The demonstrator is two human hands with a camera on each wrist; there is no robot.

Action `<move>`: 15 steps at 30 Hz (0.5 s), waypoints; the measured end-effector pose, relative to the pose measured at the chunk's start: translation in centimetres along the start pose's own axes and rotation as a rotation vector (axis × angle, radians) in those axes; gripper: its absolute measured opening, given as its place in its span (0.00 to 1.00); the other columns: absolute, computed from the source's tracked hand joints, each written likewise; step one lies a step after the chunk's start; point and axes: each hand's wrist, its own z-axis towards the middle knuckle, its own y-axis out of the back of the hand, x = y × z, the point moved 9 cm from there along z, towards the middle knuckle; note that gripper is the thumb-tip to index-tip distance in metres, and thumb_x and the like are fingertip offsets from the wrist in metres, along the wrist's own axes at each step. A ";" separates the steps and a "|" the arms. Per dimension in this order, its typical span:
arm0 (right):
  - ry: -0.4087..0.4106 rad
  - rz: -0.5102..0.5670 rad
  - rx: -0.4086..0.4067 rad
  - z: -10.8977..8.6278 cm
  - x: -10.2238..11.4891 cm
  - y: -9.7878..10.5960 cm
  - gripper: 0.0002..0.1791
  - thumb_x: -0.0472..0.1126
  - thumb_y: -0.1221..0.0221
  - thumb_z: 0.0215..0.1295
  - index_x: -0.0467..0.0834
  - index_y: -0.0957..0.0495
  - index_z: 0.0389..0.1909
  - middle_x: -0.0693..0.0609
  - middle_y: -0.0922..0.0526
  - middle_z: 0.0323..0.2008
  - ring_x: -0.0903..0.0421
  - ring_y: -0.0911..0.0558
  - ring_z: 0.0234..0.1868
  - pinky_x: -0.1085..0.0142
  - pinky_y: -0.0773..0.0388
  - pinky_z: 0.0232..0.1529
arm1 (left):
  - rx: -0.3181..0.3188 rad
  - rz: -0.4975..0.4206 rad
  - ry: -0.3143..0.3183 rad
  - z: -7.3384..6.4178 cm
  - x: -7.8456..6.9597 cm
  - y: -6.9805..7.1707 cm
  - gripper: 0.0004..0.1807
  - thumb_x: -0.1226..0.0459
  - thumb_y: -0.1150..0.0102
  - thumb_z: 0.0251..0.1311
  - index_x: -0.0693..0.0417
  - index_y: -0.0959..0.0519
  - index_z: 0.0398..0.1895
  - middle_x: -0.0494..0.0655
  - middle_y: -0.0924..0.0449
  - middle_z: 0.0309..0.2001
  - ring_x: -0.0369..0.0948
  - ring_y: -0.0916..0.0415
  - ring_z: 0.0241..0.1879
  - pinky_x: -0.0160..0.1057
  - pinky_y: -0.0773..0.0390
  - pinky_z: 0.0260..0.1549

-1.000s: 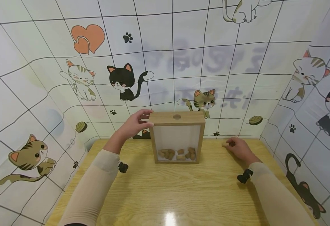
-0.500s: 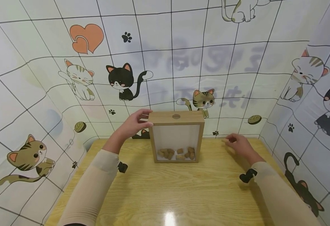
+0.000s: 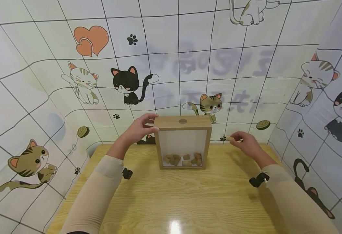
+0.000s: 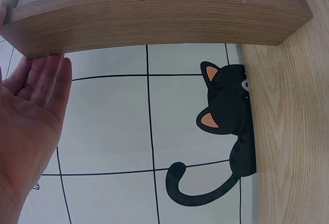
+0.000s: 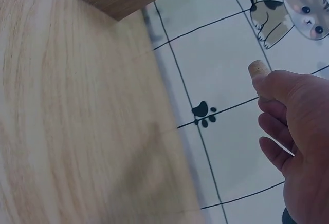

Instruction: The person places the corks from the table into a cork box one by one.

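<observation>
A shallow wooden box (image 3: pixel 195 122) with a clear front stands upright on the table, a round hole (image 3: pixel 182 121) in its top. Several corks (image 3: pixel 175 159) lie at its bottom behind the front panel. My left hand (image 3: pixel 136 130) grips the box's upper left corner, thumb at the front edge and fingers toward the back. In the left wrist view those fingertips (image 4: pixel 54 62) meet the wooden side. Right of the box, my right hand (image 3: pixel 248 144) is raised over the table's back edge. Between thumb and fingers it pinches a cork (image 5: pixel 258 70), its end poking out.
The wood-grain table (image 3: pixel 171 198) runs back to a wall (image 3: pixel 165 65) printed with cats and grid lines. Similar printed walls close in on the left and right. A black wrist camera (image 3: pixel 258 179) sits on the right cuff.
My right hand has lifted the cork off the tabletop at the right and moved it up and slightly left. The left hand and the box have stayed in place.
</observation>
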 end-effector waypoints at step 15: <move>0.051 -0.012 -0.023 0.4 5.4 2.9 0.17 0.45 0.32 0.80 0.39 0.16 0.61 0.40 0.14 0.51 0.43 0.15 0.47 0.57 0.17 0.43 | 0.000 0.002 -0.010 0.0 0.1 0.0 0.39 0.49 0.25 0.72 0.40 0.30 0.82 0.51 0.29 0.75 0.56 0.28 0.75 0.63 0.19 0.64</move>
